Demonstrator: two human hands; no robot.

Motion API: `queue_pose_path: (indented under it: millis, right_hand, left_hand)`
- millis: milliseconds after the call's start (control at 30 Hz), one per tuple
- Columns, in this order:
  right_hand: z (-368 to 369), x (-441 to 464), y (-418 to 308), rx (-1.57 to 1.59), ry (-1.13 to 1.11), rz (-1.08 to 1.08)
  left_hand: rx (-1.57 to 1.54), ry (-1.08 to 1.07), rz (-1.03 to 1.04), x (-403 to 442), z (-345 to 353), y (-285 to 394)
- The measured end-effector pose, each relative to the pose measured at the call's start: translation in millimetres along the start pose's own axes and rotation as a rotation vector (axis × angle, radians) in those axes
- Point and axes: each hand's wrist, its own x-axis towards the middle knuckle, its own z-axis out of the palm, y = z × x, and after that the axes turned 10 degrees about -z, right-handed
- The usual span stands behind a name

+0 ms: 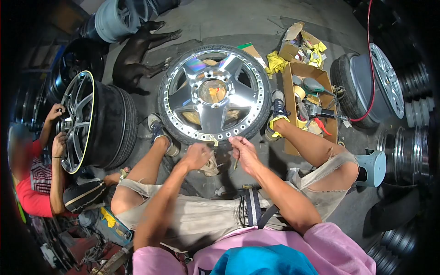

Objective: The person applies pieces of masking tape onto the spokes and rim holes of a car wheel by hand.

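A polished five-spoke alloy wheel with a tyre lies flat on the floor between my feet. A short piece of pale yellow tape sits on the near edge of its bolt-holed rim. My right hand is at that edge, fingers pinched together; a thin, small thing pokes out below them, too small to name. Left of it, my left hand hovers by the tyre, its fingers curled but smeared by motion. Under the hands lies a crumpled beige cloth or bag.
At right stands a cardboard box with tools and tape rolls; a red hose hangs beyond it, near another wheel. A light-blue stool is by my right knee. A dog lies upper left. Another person handles an upright wheel.
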Motion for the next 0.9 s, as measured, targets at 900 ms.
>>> queue_pose_path:
  millis: [900]
  right_hand:
    - [-17.6,7.3,20.2,-0.187,0.044,0.045]
  left_hand:
    - [-1.318,0.015,-0.314,6.3,57.9,60.7]
